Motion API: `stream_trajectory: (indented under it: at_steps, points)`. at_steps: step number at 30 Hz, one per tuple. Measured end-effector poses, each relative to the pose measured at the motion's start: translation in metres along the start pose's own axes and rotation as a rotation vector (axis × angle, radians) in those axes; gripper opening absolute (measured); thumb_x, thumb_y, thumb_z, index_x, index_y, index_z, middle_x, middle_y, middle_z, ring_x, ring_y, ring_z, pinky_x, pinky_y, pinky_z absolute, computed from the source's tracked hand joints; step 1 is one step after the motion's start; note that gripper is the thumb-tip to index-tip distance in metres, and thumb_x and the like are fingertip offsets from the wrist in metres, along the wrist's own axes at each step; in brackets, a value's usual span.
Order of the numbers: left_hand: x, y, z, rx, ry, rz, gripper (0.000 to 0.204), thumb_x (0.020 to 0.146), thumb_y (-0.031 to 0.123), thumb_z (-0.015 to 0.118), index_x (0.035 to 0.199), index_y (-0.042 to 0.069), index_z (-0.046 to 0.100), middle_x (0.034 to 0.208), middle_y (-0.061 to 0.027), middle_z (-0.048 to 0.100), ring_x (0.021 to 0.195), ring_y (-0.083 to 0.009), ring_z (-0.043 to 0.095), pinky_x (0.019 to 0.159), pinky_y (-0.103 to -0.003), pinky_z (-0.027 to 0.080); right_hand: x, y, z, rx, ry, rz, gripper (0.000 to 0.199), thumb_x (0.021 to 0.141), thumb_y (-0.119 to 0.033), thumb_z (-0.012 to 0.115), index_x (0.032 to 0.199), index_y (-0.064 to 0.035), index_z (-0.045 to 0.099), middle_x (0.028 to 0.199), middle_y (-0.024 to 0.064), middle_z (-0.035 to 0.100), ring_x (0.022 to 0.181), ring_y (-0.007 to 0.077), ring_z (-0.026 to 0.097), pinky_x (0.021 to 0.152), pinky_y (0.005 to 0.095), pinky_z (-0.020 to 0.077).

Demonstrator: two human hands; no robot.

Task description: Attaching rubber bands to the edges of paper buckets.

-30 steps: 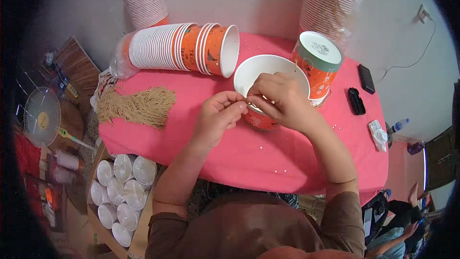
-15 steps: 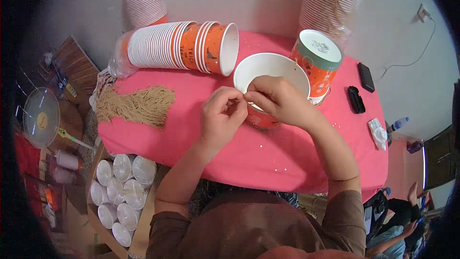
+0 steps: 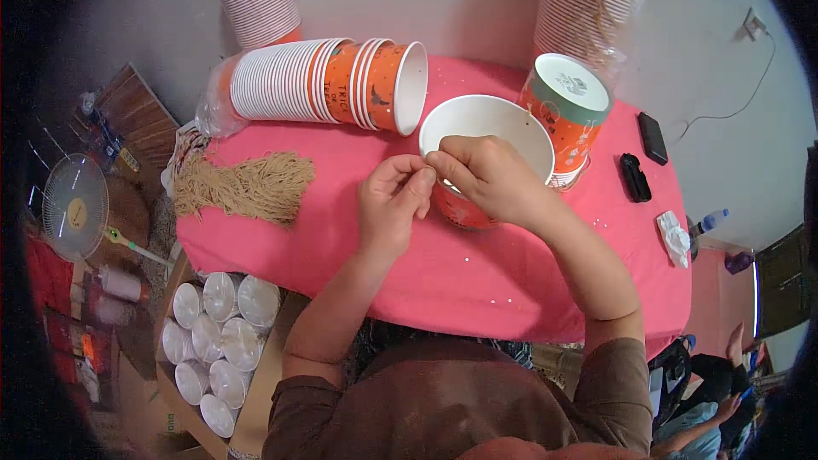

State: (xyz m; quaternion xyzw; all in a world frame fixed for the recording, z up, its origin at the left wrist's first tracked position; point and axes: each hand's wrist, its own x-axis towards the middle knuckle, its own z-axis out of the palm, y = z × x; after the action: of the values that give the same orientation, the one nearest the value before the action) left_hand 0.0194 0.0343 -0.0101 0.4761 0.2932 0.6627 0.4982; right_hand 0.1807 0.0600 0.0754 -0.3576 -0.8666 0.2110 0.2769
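Observation:
An orange paper bucket (image 3: 490, 111) with a white inside stands upright on the table in front of me, its mouth facing up. At the left part of its rim my left hand (image 3: 396, 200) pinches thumb and forefinger together. My right hand (image 3: 486, 170) reaches across the bucket's near side, fingers curled and pressed together, its tips meeting those of the left. What lies between the fingertips is too small or hidden to make out. A bundle of tan strings (image 3: 247, 187) lies on the table to the left of my hands.
Nested orange buckets (image 3: 358, 85) lie on their side behind; an upside-down bucket stack (image 3: 567, 115) stands right. Black cases (image 3: 635, 177) and a crumpled tissue (image 3: 673, 237) lie on the pink tablecloth (image 3: 545, 281). A carton of clear-topped tubs (image 3: 226, 345) sits lower left; a person (image 3: 711, 409) is lower right.
My right fingers have curled in more tightly, and my left thumb has come up against the forefinger. Both hands stay at the bucket's rim.

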Motion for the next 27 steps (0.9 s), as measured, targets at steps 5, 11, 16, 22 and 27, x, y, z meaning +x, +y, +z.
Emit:
stream_trajectory:
  at_steps: [5, 11, 16, 22, 27]
  points:
    - [0.001, 0.009, 0.004, -0.207, -0.048, -0.200, 0.006, 0.092, 0.009, 0.060, 0.095, 0.005, 0.056, 0.077, 0.0006, 0.056, 0.056, -0.0048, 0.046, 0.047, -0.020, 0.038, -0.006, 0.009, 0.007, -0.117, 0.167, -0.165, 0.016, 0.091, -0.014, 0.061, 0.084, -0.0007, 0.058, 0.076, 0.0139, 0.059, 0.067, 0.0286, 0.058, 0.060, 0.0383, 0.0433]
    - [0.001, 0.022, 0.009, -0.146, 0.065, -0.267, 0.003, 0.091, 0.008, 0.058, 0.092, 0.008, 0.055, 0.077, 0.0029, 0.053, 0.058, -0.0035, 0.044, 0.047, -0.019, 0.036, -0.015, -0.002, 0.010, -0.010, 0.306, -0.301, 0.018, 0.079, -0.009, 0.069, 0.089, -0.0053, 0.054, 0.080, 0.0120, 0.062, 0.078, 0.0327, 0.061, 0.072, 0.0418, 0.0459]
    - [-0.002, 0.023, 0.005, -0.295, -0.026, -0.336, 0.003, 0.091, 0.009, 0.058, 0.093, 0.008, 0.056, 0.077, 0.0041, 0.052, 0.060, -0.0032, 0.043, 0.048, -0.020, 0.036, -0.012, 0.006, 0.010, 0.133, 0.248, -0.335, 0.018, 0.074, -0.002, 0.068, 0.088, -0.0041, 0.057, 0.080, 0.0111, 0.062, 0.082, 0.0309, 0.060, 0.077, 0.0407, 0.0450]
    - [-0.002, 0.018, -0.004, -0.397, -0.134, -0.388, 0.007, 0.092, 0.013, 0.058, 0.097, 0.008, 0.059, 0.078, 0.0035, 0.054, 0.061, -0.0042, 0.043, 0.050, -0.020, 0.036, -0.017, 0.005, 0.008, 0.188, 0.259, -0.289, 0.013, 0.076, 0.001, 0.067, 0.087, -0.0015, 0.060, 0.080, 0.0124, 0.063, 0.079, 0.0297, 0.062, 0.072, 0.0395, 0.0486]
    - [-0.004, 0.014, -0.004, -0.360, -0.123, -0.332, 0.008, 0.093, 0.012, 0.058, 0.099, 0.008, 0.060, 0.079, 0.0028, 0.056, 0.061, -0.0044, 0.044, 0.050, -0.020, 0.037, -0.020, 0.002, 0.007, 0.209, 0.241, -0.235, 0.011, 0.077, 0.001, 0.066, 0.087, -0.0007, 0.061, 0.080, 0.0138, 0.063, 0.076, 0.0296, 0.063, 0.069, 0.0391, 0.0495]
